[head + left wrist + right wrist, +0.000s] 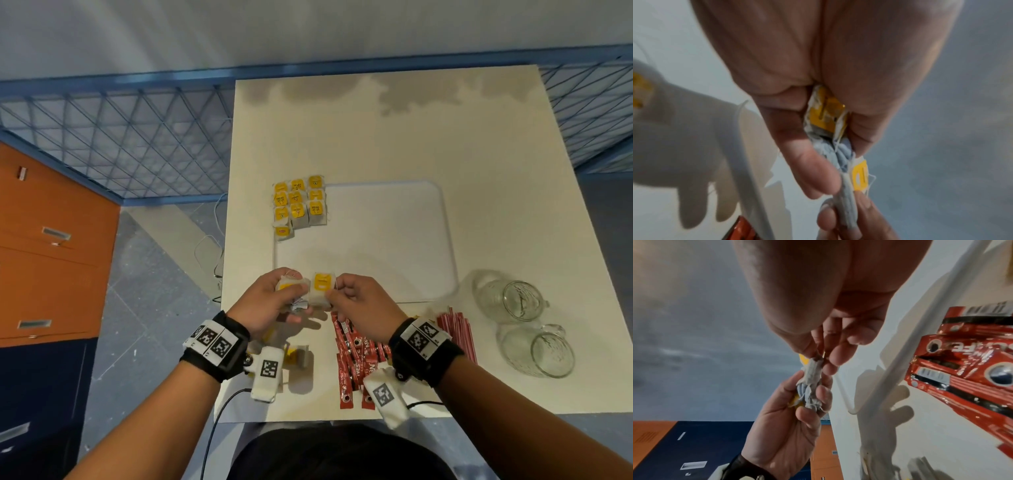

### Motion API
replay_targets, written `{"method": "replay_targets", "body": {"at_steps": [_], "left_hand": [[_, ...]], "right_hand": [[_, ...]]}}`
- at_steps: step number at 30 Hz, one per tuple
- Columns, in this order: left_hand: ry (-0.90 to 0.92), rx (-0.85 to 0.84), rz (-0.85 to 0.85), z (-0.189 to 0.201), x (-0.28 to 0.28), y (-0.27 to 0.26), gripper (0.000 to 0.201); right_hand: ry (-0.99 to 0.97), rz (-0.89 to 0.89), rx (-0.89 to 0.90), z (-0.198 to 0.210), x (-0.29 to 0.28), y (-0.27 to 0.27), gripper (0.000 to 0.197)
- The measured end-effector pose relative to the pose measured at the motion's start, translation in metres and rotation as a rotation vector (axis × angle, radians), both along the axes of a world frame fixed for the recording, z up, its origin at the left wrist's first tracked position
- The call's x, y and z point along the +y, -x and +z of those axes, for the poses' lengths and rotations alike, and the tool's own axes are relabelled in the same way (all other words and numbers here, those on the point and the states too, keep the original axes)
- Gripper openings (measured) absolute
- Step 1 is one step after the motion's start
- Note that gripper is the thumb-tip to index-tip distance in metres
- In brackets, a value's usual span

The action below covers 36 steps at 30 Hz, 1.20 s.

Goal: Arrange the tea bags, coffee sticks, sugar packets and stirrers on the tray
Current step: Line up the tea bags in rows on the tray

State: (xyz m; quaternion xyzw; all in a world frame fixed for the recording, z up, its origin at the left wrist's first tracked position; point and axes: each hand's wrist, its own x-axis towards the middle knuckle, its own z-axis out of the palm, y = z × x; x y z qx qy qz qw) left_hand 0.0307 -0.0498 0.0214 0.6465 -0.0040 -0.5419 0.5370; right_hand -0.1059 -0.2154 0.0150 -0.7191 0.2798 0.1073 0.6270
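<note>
A white tray (pixel 394 246) lies mid-table, with several yellow-tagged tea bags (pixel 299 202) laid in rows at its far left corner. Just above the tray's near left edge, my left hand (pixel 294 296) grips a small bunch of tea bags (pixel 826 116). My right hand (pixel 334 293) pinches a single tea bag (pixel 321 289) at the edge of that bunch; the right wrist view shows this tea bag (pixel 813 371) held by thumb and fingers. Red coffee sticks (pixel 356 356) lie in a pile under my right wrist. Red-and-white striped stirrers (pixel 457 329) lie to their right.
Two empty glass mugs (pixel 513 301) (pixel 537 351) stand right of the tray near the table's right edge. More tea bags (pixel 298 356) lie on the table under my left wrist. An orange cabinet (pixel 51 257) stands on the floor to the left.
</note>
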Motion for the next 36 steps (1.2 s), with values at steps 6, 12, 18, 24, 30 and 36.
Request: {"method": "replay_targets", "body": {"at_steps": [6, 12, 18, 24, 30, 36], "left_hand": [[0.026, -0.059, 0.052, -0.003, -0.013, -0.013, 0.015], [0.026, -0.104, 0.151, -0.012, -0.021, -0.034, 0.018], [-0.019, -0.119, 0.221, -0.025, -0.025, -0.058, 0.015], [-0.069, -0.116, 0.276, -0.038, -0.028, -0.067, 0.017], [-0.105, -0.151, 0.275, -0.038, -0.037, -0.075, 0.024], [-0.123, -0.184, 0.253, -0.038, -0.046, -0.088, 0.028]], "right_hand": [[0.024, -0.051, -0.030, -0.004, 0.001, -0.025, 0.016], [0.095, -0.089, -0.027, -0.015, -0.003, -0.053, 0.013], [0.280, -0.117, 0.011, -0.040, -0.020, -0.097, 0.021], [0.434, 0.064, 0.097, -0.057, -0.031, -0.137, 0.030], [0.504, 0.129, 0.166, -0.066, -0.035, -0.150, 0.030], [0.593, 0.119, 0.158, -0.066, -0.033, -0.152, 0.026]]}}
